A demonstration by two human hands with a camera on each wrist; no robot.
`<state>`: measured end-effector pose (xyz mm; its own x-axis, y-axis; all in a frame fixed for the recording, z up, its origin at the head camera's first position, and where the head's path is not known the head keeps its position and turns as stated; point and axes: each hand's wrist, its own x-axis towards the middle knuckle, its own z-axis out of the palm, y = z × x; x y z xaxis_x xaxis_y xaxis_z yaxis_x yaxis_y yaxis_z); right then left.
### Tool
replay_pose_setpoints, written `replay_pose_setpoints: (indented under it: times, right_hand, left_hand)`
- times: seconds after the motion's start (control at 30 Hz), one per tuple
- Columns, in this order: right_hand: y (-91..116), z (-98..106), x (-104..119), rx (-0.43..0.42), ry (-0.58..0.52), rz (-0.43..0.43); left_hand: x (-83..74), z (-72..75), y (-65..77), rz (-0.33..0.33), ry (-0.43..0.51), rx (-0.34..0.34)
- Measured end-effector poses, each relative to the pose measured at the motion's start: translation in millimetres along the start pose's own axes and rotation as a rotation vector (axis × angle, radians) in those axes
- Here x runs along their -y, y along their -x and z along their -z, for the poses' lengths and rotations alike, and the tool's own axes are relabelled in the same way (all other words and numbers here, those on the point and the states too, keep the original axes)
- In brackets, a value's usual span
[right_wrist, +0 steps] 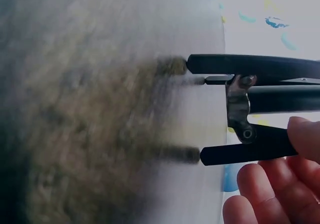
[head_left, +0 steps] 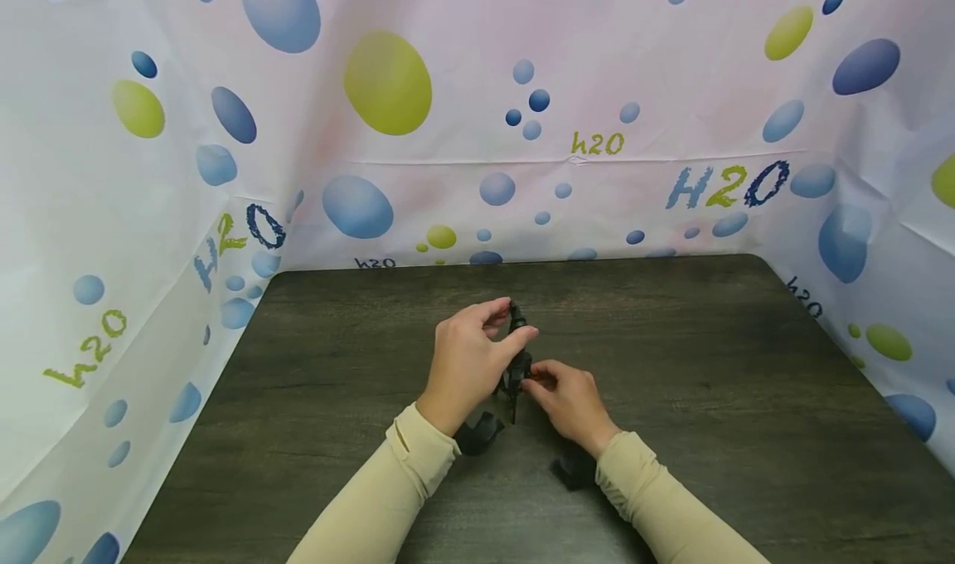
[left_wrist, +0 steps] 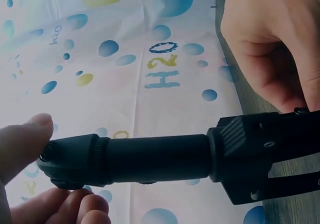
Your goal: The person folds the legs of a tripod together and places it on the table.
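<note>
A small black tripod (head_left: 516,369) stands nearly upright between both hands, in the middle of the table. My left hand (head_left: 468,363) holds its head end, with the thumb (left_wrist: 30,139) on one side and curled fingers on the other. The smooth round column (left_wrist: 157,158) leads from that end to the hinge block (left_wrist: 242,154). At the lower part, my right hand (head_left: 570,402) pinches one leg (right_wrist: 245,148) between thumb and fingers. Spread a little apart from it is another leg (right_wrist: 250,64), with a metal brace (right_wrist: 238,106) between them.
The dark wood-grain table (head_left: 694,398) lies under the hands. White cloth walls (head_left: 462,149) with blue and green spots rise along its back and sides. Dark pieces (head_left: 480,434) show beneath the left wrist and beside the right wrist (head_left: 573,469).
</note>
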<state>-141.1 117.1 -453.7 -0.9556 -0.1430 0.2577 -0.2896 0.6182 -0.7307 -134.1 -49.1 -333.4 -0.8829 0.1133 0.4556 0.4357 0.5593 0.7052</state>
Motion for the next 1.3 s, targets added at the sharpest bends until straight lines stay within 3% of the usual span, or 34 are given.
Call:
replay_pose_setpoints:
  times: [0.33, 0.53, 0.77, 1.0, 1.3]
  right_hand:
    - [-1.4, -0.8, -2.2, -0.019, 0.023, 0.033]
    - [1.3, 2.1, 0.1, -0.026, 0.044, 0.031]
    - [1.5, 10.8, 3.3, -0.074, 0.041, 0.097]
    - [1.6, 20.6, 5.7, -0.091, 0.066, 0.133]
    - [0.5, 27.4, 3.3, -0.093, 0.096, 0.198]
  left_hand:
    - [-1.9, -1.1, 2.2, 0.043, 0.057, 0.008]
    - [4.8, 0.0, 6.5, -0.01, 0.056, -0.071]
    - [14.4, 7.6, 5.1, -0.034, 0.078, -0.177]
    - [26.3, 16.9, 5.3, 0.02, 0.083, -0.224]
    - [46.3, 22.3, 9.5, 0.122, 0.033, -0.22]
